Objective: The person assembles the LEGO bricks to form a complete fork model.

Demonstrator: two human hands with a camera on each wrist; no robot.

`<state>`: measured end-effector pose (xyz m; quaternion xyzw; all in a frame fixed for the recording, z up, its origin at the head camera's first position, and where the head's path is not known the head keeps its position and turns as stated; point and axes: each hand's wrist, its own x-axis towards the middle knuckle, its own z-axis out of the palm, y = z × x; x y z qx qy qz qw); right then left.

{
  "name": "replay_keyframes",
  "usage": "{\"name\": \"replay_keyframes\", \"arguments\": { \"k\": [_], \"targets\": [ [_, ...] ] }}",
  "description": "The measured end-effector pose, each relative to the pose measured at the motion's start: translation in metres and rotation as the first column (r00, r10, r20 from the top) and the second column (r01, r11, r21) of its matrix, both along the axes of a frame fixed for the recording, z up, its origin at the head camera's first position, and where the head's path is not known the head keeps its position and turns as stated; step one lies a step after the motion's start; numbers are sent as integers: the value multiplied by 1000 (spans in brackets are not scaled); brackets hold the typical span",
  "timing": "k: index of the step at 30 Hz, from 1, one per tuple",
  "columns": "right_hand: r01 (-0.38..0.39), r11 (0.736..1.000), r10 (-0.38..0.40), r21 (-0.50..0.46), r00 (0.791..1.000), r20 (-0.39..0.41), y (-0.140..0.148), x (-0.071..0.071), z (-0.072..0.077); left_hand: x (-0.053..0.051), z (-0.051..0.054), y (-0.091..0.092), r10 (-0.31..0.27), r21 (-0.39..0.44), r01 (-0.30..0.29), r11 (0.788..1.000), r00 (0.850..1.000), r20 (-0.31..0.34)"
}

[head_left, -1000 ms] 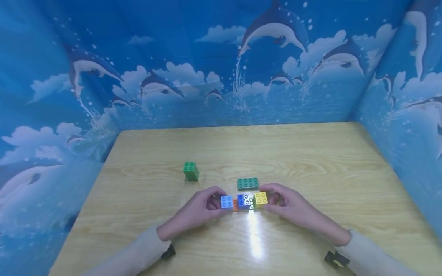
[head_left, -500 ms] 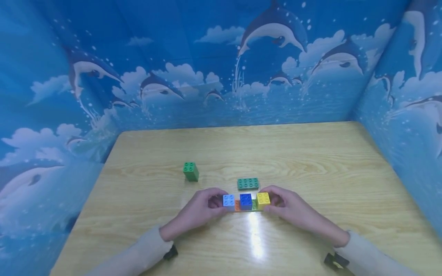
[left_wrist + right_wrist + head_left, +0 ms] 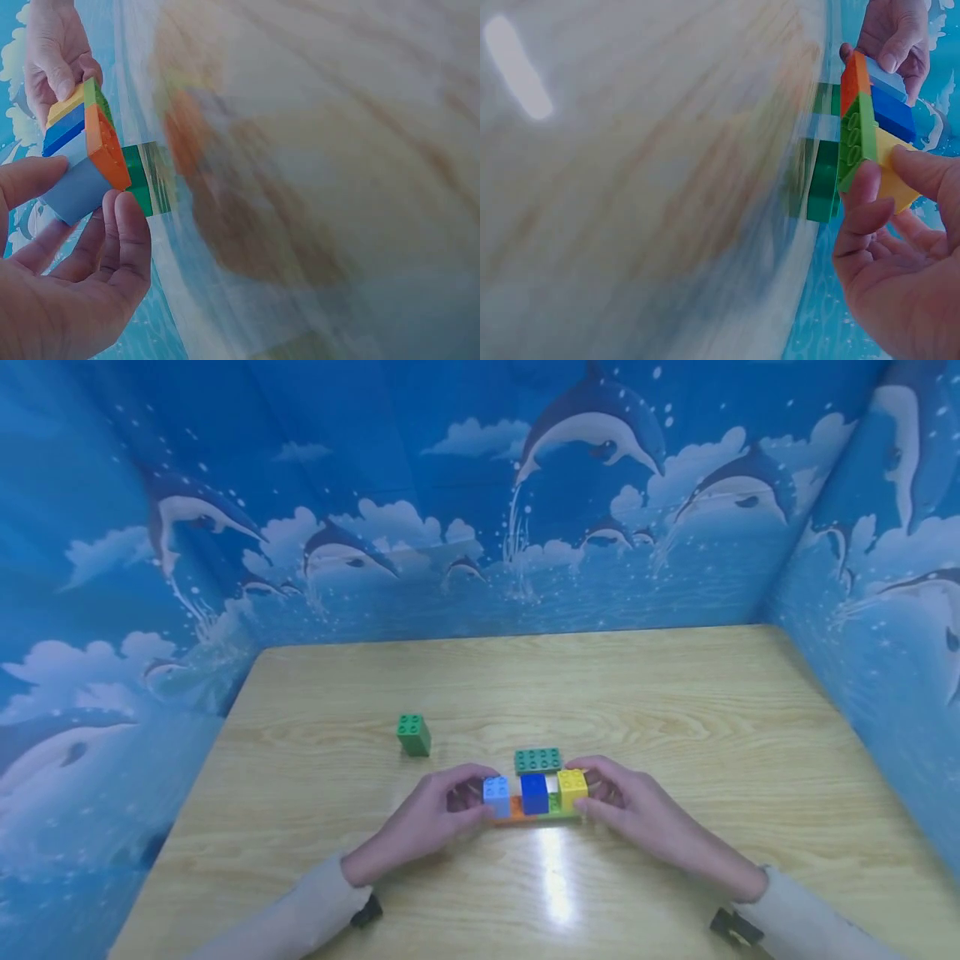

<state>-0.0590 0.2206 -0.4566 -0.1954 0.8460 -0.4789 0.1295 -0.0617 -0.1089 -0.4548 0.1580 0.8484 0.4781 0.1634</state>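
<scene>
Both hands hold one row of joined toy building bricks point(image 3: 535, 795) between them. Light blue point(image 3: 496, 797), dark blue point(image 3: 892, 114) and yellow point(image 3: 572, 791) bricks sit apart on an orange brick point(image 3: 106, 146) and a light green brick point(image 3: 857, 142) laid end to end. My left hand point(image 3: 438, 810) pinches the light blue end between thumb and fingers. At the yellow end my right hand point(image 3: 637, 806) pinches likewise, a fingertip touching the light green brick. In the wrist views the row appears raised off the table, its hollow underside partly showing.
Just behind the row a flat dark green brick point(image 3: 537, 761) lies on the wooden table point(image 3: 675, 693). Farther left stands a tall green brick stack point(image 3: 414, 735). Dolphin-printed blue walls point(image 3: 480, 593) bound the table at the back and sides.
Between both hands the row has shifted slightly right. It has also tipped, so more of its front faces shows now. The loose green bricks have stayed put.
</scene>
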Motion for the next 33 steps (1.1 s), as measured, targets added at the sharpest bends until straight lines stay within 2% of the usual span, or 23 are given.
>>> {"name": "replay_keyframes", "arguments": {
  "k": [5,10,20,28,33],
  "targets": [
    [7,999,-10,-41,998,-66,1,-2,2,-1,2,1,7,36,-6,999,1000,-29],
    [28,999,-32,-33,993,-112,2,-6,3,-5,2,3,27,71,-23,997,998,-57],
    [45,999,-47,-23,993,-104,2,-14,4,-13,-1,7,58,97,-50,994,995,-84],
    [31,999,-35,-28,989,-143,2,-19,2,-19,-2,10,27,75,-12,997,979,-201],
    [16,1000,-16,-6,983,-182,3,-24,-1,-23,-1,14,27,54,-15,998,972,-233]
  ]
}}
